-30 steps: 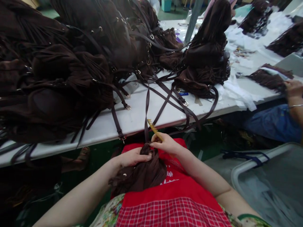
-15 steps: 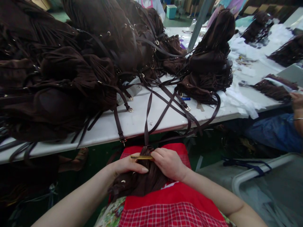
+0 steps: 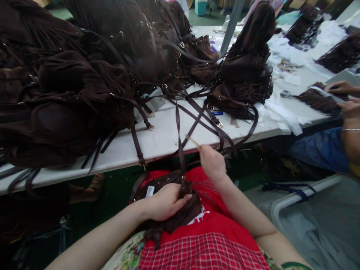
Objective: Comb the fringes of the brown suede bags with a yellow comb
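Observation:
A dark brown fringed bag (image 3: 165,182) lies on my lap, over the red apron (image 3: 222,228). My left hand (image 3: 165,202) is closed around the bag's gathered side, fingers mostly hidden in the fringe. A white label (image 3: 150,191) shows on the bag, and its dark strap (image 3: 180,150) runs up to the table. Raised near the table edge, my right hand (image 3: 213,165) makes a fist, pinching a thin gold-coloured strip (image 3: 193,141). The strip points up and left; blur hides whether it is a chain or a rod.
Piled brown fringed bags (image 3: 64,108) cover the left of the white table (image 3: 163,140), with another stack (image 3: 244,75) beside a metal post (image 3: 232,28). Buckled straps hang over the edge. At right, another person's hands (image 3: 347,97) handle a brown piece above a grey bin (image 3: 306,187).
My right hand has moved up and away from the bag with the gold-coloured strip. My left hand has shifted right, and the bag has turned, exposing the label. The other person's hands have come further in.

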The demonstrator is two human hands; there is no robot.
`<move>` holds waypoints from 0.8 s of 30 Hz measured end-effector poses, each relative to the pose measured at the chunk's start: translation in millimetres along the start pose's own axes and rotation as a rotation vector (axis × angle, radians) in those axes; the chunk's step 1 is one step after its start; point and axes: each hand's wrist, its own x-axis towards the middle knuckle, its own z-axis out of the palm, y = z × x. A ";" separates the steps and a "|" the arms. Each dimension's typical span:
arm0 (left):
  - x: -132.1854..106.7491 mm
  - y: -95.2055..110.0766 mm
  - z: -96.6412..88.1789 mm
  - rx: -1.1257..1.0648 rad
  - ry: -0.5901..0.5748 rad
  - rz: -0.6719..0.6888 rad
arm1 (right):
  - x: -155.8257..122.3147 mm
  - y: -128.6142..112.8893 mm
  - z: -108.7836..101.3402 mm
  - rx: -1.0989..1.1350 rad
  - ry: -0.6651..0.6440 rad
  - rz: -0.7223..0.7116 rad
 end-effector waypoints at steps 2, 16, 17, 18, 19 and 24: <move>1.0 -4.0 -0.4 0.005 -0.015 -0.005 | 10.7 22.9 -9.4 0.069 0.097 0.217; 16.7 -13.6 4.6 -0.089 0.206 -0.109 | -66.8 -31.8 -16.3 0.081 -0.307 -0.442; 15.2 -12.8 4.1 -0.099 0.209 -0.092 | -64.9 -29.7 -14.6 0.055 -0.310 -0.436; 13.8 -12.5 3.4 -0.116 0.201 -0.082 | -62.7 -27.2 -13.3 0.038 -0.310 -0.426; 12.7 -12.6 2.6 -0.141 0.190 -0.076 | -60.4 -24.8 -12.2 0.028 -0.310 -0.411; 13.0 -12.7 0.9 -0.230 0.159 -0.081 | -50.7 -18.8 -7.5 0.014 -0.263 -0.311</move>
